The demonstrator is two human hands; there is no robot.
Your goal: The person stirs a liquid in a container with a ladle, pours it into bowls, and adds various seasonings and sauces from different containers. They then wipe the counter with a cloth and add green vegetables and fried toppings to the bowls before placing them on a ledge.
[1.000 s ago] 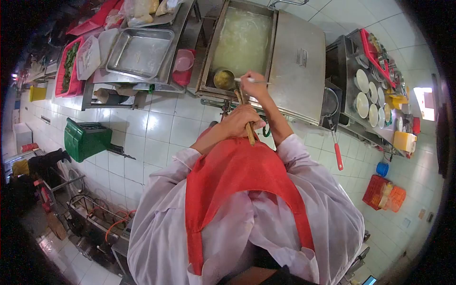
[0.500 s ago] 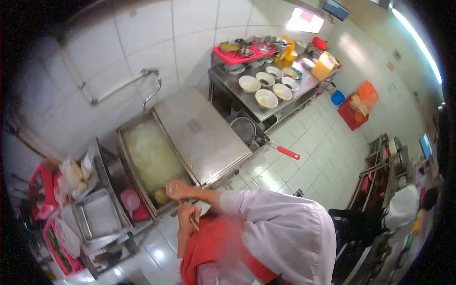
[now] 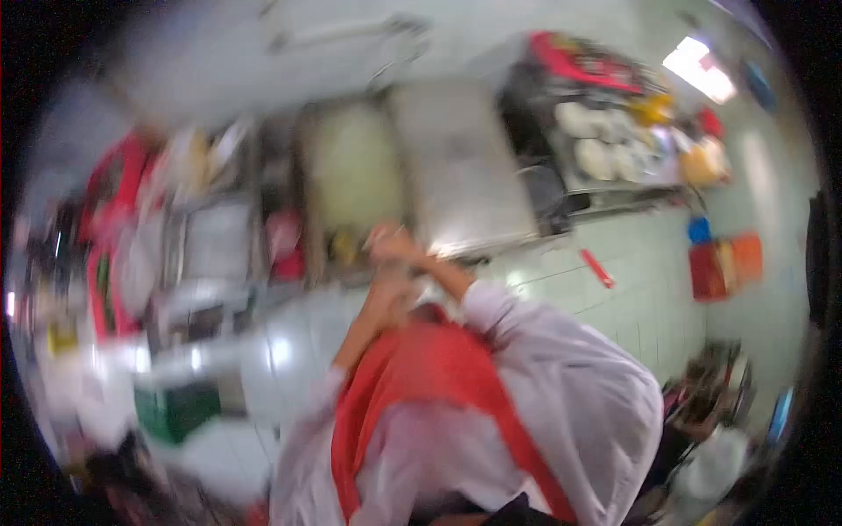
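The whole view is smeared by motion. My right hand [image 3: 390, 244] is closed over the near end of an open steel vat [image 3: 313, 175] of cloudy pale liquid [image 3: 355, 171]. Beside its fingers, a rounded yellowish thing [image 3: 344, 248] sits at the vat's near end; its kind is too blurred to tell. Just below, close to the red apron [image 3: 430, 364], my left hand [image 3: 392, 294] is closed too. What either hand grips is lost in the blur.
A flat steel lid [image 3: 465, 167] covers the vat's right side. Beyond stands a table with several white bowls [image 3: 596, 158]. A red handle [image 3: 597, 268] sticks out over the floor. Left are a pink container [image 3: 283, 232] and a metal tray [image 3: 219, 241]; a green crate [image 3: 178, 412] stands lower left.
My view has turned, so the vat now lies more upright and the bowls further right. Both hands stay close together at the vat's near end. A thin brownish stick seen at my left hand is now blurred out.
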